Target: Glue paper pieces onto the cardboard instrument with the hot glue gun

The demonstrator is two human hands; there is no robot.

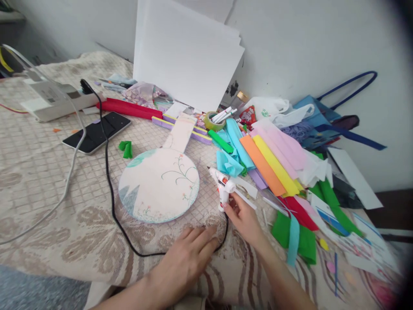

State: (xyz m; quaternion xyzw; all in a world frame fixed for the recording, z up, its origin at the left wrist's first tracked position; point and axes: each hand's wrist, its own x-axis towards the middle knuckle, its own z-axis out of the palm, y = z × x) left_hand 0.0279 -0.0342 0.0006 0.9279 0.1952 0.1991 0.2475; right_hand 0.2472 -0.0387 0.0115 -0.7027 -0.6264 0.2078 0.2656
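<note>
While the right hand (243, 217) grips the glue gun (222, 185) just right of the painted fan (159, 185), the left hand (187, 258) rests flat and empty below it; gluing looks imminent, calling for careful nozzle aim.

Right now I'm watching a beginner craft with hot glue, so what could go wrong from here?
1. The right hand touches the glue gun by its handle; its nozzle points toward the round fan and could drip on the painted face.
2. The black cord loops under the left hand; a tug might drag the gun.
3. Crepe paper sheets lie beside the gun and could scorch or stick.
</note>
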